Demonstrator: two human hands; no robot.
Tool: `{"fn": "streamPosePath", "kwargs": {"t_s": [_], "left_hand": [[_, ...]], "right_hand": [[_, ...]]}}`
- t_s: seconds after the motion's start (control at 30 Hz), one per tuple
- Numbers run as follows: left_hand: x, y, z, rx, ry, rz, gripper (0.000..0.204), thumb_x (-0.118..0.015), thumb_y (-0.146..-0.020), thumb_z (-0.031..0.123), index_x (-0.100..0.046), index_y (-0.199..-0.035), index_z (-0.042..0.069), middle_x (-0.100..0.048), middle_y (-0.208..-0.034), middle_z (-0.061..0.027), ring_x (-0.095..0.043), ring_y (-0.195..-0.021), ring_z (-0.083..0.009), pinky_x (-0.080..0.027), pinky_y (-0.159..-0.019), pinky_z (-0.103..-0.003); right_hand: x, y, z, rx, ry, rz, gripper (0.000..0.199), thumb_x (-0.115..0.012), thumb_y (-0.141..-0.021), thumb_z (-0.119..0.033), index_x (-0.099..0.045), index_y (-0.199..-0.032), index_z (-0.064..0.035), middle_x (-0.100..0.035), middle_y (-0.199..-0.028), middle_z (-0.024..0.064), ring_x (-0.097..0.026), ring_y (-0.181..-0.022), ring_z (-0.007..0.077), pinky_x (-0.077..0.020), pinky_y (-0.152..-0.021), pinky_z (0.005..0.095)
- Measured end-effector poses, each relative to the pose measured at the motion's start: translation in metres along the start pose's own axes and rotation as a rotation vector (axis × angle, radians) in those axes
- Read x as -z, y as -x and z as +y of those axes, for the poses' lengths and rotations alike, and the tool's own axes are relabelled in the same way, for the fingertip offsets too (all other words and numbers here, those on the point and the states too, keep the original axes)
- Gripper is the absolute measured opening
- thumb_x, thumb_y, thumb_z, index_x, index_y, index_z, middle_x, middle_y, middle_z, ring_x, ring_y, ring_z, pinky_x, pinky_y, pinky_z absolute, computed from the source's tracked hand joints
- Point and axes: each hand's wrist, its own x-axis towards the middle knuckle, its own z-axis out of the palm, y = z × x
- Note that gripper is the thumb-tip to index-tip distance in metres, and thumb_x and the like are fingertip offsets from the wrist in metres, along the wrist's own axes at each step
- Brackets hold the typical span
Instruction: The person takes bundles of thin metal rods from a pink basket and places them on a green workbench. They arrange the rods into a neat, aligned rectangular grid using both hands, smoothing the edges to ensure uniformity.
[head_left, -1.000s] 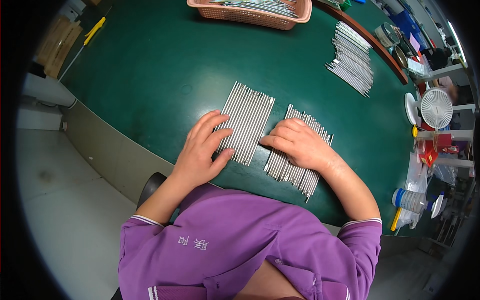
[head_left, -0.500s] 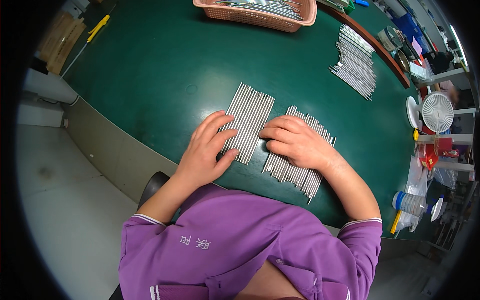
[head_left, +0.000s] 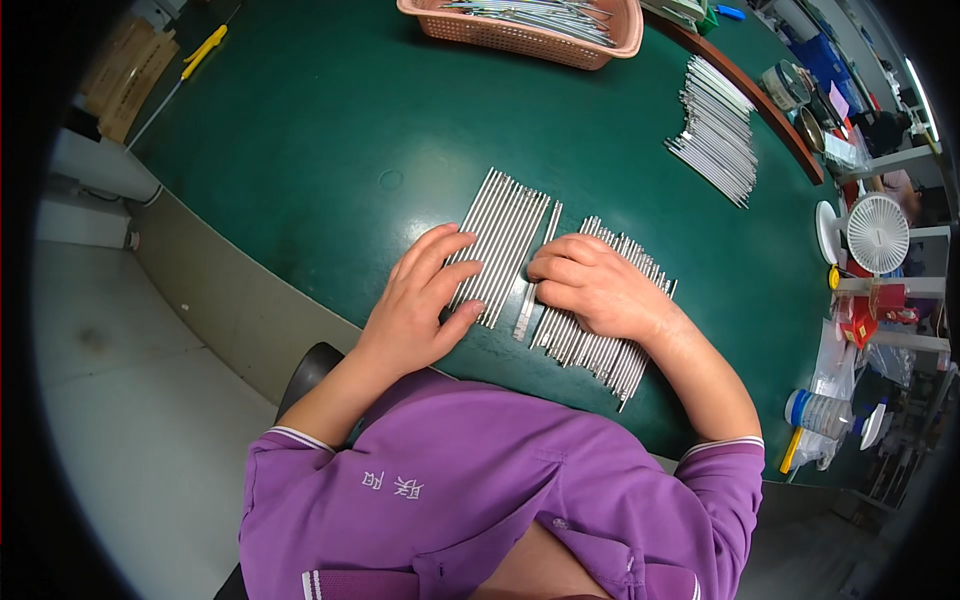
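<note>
A neat row of thin silver metal rods [head_left: 503,245] lies side by side on the green table. Along its left edge rests my left hand [head_left: 415,300], fingers spread and fingertips touching the outer rods. One single metal rod [head_left: 550,225] lies apart, just right of that row, its lower end blurred. My right hand [head_left: 600,285] has its fingers curled together, their tips at this single rod; the thumb is hidden. Beneath the right palm spreads a looser, uneven group of similar rods [head_left: 590,350], partly covered by the hand.
At the far side stands a pink plastic basket [head_left: 520,35] full of thin rods. Another rod pile [head_left: 715,135] lies far right, beside a curved brown edging strip [head_left: 750,90]. A yellow-handled tool [head_left: 203,52] lies far left. A white fan [head_left: 878,232] and plastic bottle [head_left: 820,412] are at right.
A single rod now shows between the row and the loose group, at my right fingertips. Both hands stay nearly in place; the whole view has shifted slightly.
</note>
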Motion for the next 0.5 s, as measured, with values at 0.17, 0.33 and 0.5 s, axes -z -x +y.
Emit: {"fn": "streamPosePath", "kwargs": {"t_s": [0.17,0.33,0.5], "left_hand": [[0.0005,-0.0011,0.0005,0.000,0.004,-0.003,0.035,-0.071,-0.081,0.012,-0.063,-0.114,0.004,-0.052,-0.136,-0.0136,-0.044,-0.133,-0.0378,-0.038,-0.106,-0.048],[0.0006,-0.0005,0.0015,0.002,0.002,0.006,0.035,-0.071,-0.081,0.012,-0.063,-0.114,0.004,-0.053,-0.136,-0.0139,-0.045,-0.133,-0.0379,-0.038,-0.106,-0.048],[-0.0003,-0.0001,0.0009,-0.004,-0.013,0.001,0.035,-0.071,-0.083,0.016,-0.061,-0.114,0.005,-0.052,-0.137,-0.0132,-0.042,-0.135,-0.0352,-0.038,-0.106,-0.048]], "right_hand": [[-0.0089,0.0067,-0.0003,-0.058,-0.021,0.040,0.020,-0.059,-0.081,-0.008,-0.062,-0.100,-0.0095,-0.059,-0.098,0.0033,-0.056,-0.105,0.0243,-0.0446,-0.093,0.0391],[-0.0075,0.0059,-0.0010,-0.074,-0.022,0.017,0.030,-0.059,-0.082,-0.008,-0.063,-0.112,-0.0114,-0.058,-0.093,0.0031,-0.057,-0.103,0.0234,-0.0446,-0.093,0.0387],[-0.0074,0.0057,-0.0029,-0.082,-0.025,0.024,0.031,-0.059,-0.082,-0.008,-0.063,-0.113,-0.0117,-0.058,-0.093,0.0028,-0.056,-0.102,0.0231,-0.0442,-0.093,0.0383]]}}
